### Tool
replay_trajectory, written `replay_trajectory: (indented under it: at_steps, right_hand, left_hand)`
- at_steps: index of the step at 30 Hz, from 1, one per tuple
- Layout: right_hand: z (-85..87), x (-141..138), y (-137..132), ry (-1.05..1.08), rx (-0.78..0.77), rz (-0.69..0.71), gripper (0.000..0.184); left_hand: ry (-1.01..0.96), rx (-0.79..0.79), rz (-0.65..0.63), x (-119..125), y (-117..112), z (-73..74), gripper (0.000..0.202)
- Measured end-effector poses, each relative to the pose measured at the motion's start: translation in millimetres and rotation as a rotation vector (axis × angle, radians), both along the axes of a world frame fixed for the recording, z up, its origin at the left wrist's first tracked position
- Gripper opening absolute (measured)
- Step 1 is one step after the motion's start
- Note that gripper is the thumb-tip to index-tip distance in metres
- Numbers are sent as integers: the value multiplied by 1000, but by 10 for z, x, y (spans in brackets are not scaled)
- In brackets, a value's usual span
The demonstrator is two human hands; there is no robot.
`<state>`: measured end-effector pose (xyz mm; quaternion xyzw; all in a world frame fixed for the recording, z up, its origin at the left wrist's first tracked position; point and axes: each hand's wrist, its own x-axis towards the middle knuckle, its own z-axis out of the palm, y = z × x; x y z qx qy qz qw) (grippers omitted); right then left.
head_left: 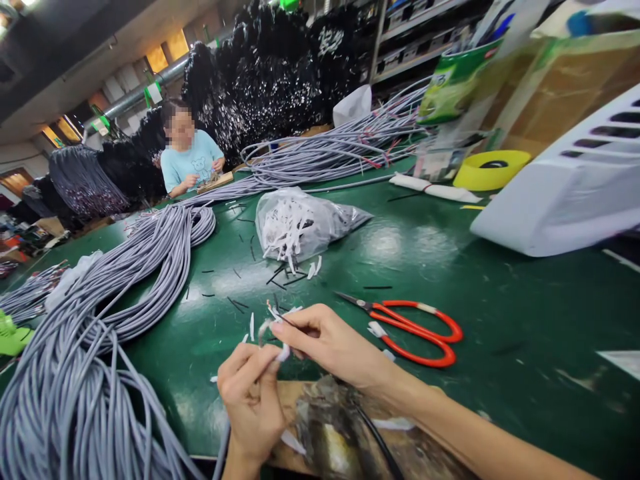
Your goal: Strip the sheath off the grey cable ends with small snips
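My left hand (253,397) is closed round the end of a grey cable (223,447), whose length drops below my wrist. Thumb and fingers of my right hand (320,340) pinch the thin wires and whitish strands (266,327) at that cable end, just above the left fingertips. Exactly which strand they grip is too small to make out. To the right of my hands lie scissors with red handles (420,330), blades pointing left. Under my wrists is a worn wooden board with a dark, tape-covered fixture (327,420) and a black cord (377,440).
Long bundles of grey cable (145,260) cover the left side and back of the green table (500,300). A clear bag of white and black scraps (295,223) stands ahead, with offcuts around it. Yellow tape (493,170) and a white plastic housing (560,187) are right. A person (193,160) sits opposite.
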<state>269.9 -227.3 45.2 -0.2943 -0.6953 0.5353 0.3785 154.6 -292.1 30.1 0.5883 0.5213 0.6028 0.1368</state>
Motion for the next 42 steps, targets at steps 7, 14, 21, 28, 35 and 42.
replay_trajectory:
  at_steps: [7,14,21,28,35,42]
  right_hand:
    - [54,76,-82,26,209,-249,42]
    - [-39,18,-135,-117,551,-298,32]
    - [-97,-55,-184,-121,497,-248,37]
    - [-121,-99,-178,4,181,-130,43]
    - [-33,-3,-114,157,22,-284,42]
    - [-85,-90,-143,-150,186,-139,38]
  left_hand:
    - [-73,-49,108,-61,47,31,13]
    - [-226,-47,166,0,60,47,17]
    - [-286,-53,169,73,62,48,13]
    - [-189,-121,140,6,40,19,12]
    - [-61,-184,134,-37,51,-46,17]
    - [-108,-187,111,-109,63,-61,30]
